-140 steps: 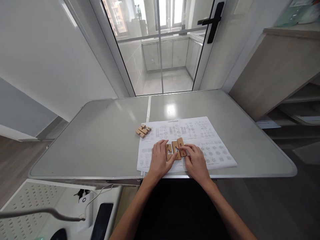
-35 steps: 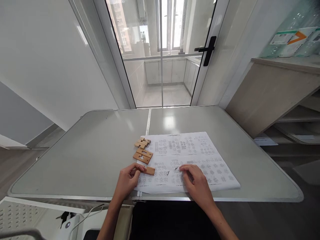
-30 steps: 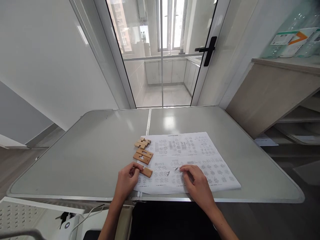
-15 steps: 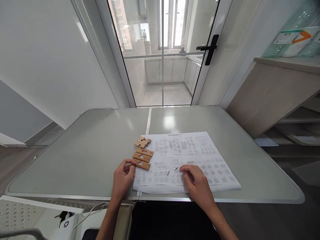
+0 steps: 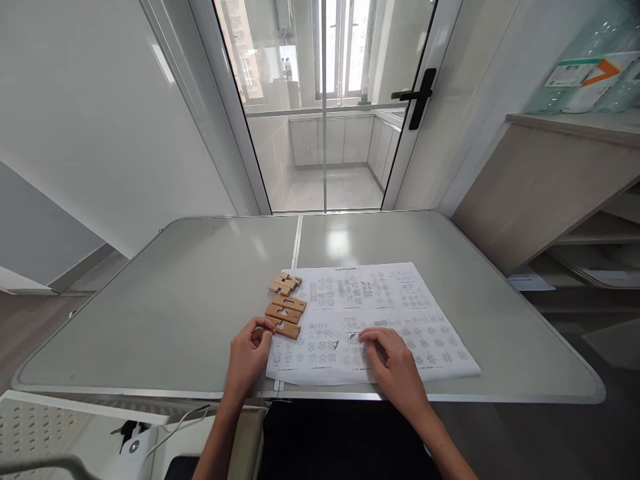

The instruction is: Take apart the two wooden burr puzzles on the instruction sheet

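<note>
I am pinching the near-left end of a flat wooden puzzle piece (image 5: 285,328) between the thumb and fingertips of my left hand (image 5: 249,355), my fingers curled in around it. The slotted piece is lying flat at the left edge of the printed instruction sheet (image 5: 395,313), not far from the near edge of the grey folding table (image 5: 200,300), with its long axis running from near-left to far-right, the free end pointing out over the sheet. Two more slotted wooden pieces (image 5: 285,308) are lying just beyond it, side by side and parallel to it, so the three are forming a short row going away from me; whether they touch each other I cannot tell. A small cluster of notched wooden blocks (image 5: 284,284) is sitting farther on, at the sheet's far-left corner. My right hand (image 5: 395,368) is resting palm down on the near half of the sheet, fingers loosely together and slightly bent, the fingertips pressing on the printed diagrams and gripping nothing. The sheet is lying flat along the table's near edge, to the right of the centre seam.
</note>
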A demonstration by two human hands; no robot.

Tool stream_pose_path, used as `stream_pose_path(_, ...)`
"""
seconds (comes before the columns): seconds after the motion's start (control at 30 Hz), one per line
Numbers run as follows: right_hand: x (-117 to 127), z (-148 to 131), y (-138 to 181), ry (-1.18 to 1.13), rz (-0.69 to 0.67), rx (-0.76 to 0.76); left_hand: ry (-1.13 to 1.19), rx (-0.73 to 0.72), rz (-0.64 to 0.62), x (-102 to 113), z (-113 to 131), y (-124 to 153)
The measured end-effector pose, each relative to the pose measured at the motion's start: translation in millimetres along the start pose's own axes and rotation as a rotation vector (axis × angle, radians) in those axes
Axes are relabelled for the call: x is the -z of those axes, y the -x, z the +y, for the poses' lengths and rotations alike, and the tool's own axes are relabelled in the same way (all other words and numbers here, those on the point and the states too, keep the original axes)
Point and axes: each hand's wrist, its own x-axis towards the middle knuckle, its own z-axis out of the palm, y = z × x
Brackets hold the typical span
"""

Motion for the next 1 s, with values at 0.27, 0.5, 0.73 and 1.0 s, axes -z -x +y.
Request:
stream_pose_path(0.27,-0.1,1.3,-0.3,0.000,-0.007,0.007,0.015,0.025,0.016,-0.4,0.6,0.0)
stream_pose_path(0.5,-0.8,2.5,-0.6,0.009,-0.004,0.017,0.020,0.026,0.008,-0.4,-1.2,0.1)
stream_pose_path(0.73,0.1,-1.0,0.4,-0.007,0.000,0.001,0.004,0.022,0.010,0.1,-1.1,-0.2)
stream_pose_path(1.0,-0.1,0.8,0.6,0.005,-0.002,0.002,0.000,0.022,0.013,-0.1,-0.2,-0.3)
